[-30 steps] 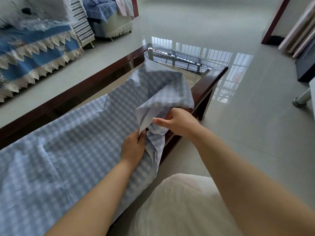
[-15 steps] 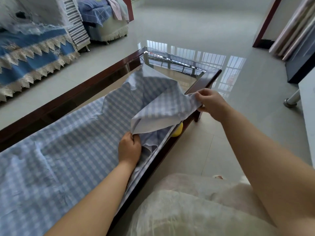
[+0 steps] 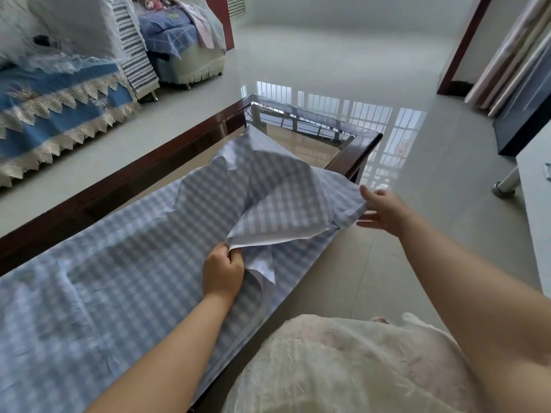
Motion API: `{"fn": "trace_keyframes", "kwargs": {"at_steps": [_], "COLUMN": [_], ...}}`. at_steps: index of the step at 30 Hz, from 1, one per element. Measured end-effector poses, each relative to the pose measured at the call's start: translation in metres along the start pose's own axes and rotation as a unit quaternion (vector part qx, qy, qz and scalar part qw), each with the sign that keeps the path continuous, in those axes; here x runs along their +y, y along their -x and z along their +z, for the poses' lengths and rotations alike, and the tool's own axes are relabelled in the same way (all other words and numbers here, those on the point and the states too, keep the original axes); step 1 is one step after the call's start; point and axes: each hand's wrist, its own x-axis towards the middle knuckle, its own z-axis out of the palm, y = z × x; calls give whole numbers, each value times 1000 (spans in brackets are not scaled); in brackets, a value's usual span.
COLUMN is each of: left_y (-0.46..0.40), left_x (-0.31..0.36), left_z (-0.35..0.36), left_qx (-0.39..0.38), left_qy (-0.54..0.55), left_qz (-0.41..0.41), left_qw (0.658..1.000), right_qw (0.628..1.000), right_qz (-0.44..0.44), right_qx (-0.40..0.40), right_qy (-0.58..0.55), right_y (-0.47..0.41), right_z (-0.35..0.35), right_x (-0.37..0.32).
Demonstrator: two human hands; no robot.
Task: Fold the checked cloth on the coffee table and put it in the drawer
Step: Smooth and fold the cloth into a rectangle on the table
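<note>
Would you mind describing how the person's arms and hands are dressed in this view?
Both forearms are bare with no sleeves in view. The left hand and right hand wear no gloves, and no rings, watch or bracelets are visible. A white, gauzy textured garment covers the lap.

Right hand (image 3: 384, 211) now open, off the cloth (image 3: 286, 201) corner.

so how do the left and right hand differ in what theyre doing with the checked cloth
The left hand has its fingers curled in a grip on a cloth corner, while the right hand has straight, spread fingers at the checked cloth edge with no clear grip. The left hand is over the coffee table, near its front edge; the right hand is out past that edge, over the floor. Both are at the lifted, turned-back part of the cloth.
</note>
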Motion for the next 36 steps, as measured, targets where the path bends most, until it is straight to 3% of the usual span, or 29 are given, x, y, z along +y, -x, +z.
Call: {"fn": "trace_keyframes", "kwargs": {"at_steps": [5, 7, 9, 11, 13, 15, 18, 20, 22, 24, 25, 27, 29, 30, 31, 33, 34, 36], "left_y": [1, 0, 1, 2, 2, 2, 2, 3, 4, 4, 3, 2, 3, 3, 3, 3, 3, 2], "left_x": [1, 3, 4, 3, 2, 1, 2, 3, 3, 3, 4, 5, 4, 3, 4, 5, 4, 4], "left_z": [-2, -2, -2, -3, -3, -3, -4, -5, -4, -4, -4, -5, -5, -4, -5, -6, -7, -9], "left_qx": [-3, -9, -14, -16, -31, -58, -93, -99, -92, -70, -67, -69, -71, -72, -73, -85, -93, -91], "left_qy": [14, 18, 13, 10, 0, 0, -12, -2, 17, 43, 53, 56, 32, 26, 27, 36, 45, 71], "left_qz": [21, 21, 19, 12, 7, 10, 13, 19, 10, -16, -29, -39, -22, -10, 1, 18, 30, 41], "left_qw": [1000, 1000, 1000, 1000, 999, 998, 996, 995, 996, 996, 996, 995, 997, 997, 997, 996, 994, 992], "right_qw": [982, 976, 973, 956, 934, 944, 967, 981, 958, 944, 948, 961, 956, 942, 929, 921, 936, 982], "right_qz": [-160, -174, -128, 24, 114, 109, 5, -126, -246, -289, -272, -130, 63, 68, -15, -170, -172, -44], "right_qx": [63, 113, 194, 229, 170, 95, 35, 84, 149, 161, 160, 191, 276, 328, 359, 315, 265, 149], "right_qy": [74, 69, 12, -180, -292, -296, -252, -122, -9, -7, -51, -151, -80, 8, 87, 154, 155, 111], "right_y": [-10, -19, -28, -25, -16, -8, 6, 9, 15, 12, 6, -10, -14, -13, -10, 0, 4, 10], "right_z": [6, 9, 14, 25, 38, 51, 63, 64, 62, 57, 51, 39, 30, 29, 32, 53, 66, 88], "right_x": [-69, -80, -62, -32, -5, 4, -6, -18, -28, -29, -22, -4, 24, 32, 34, 20, 10, -5]}}
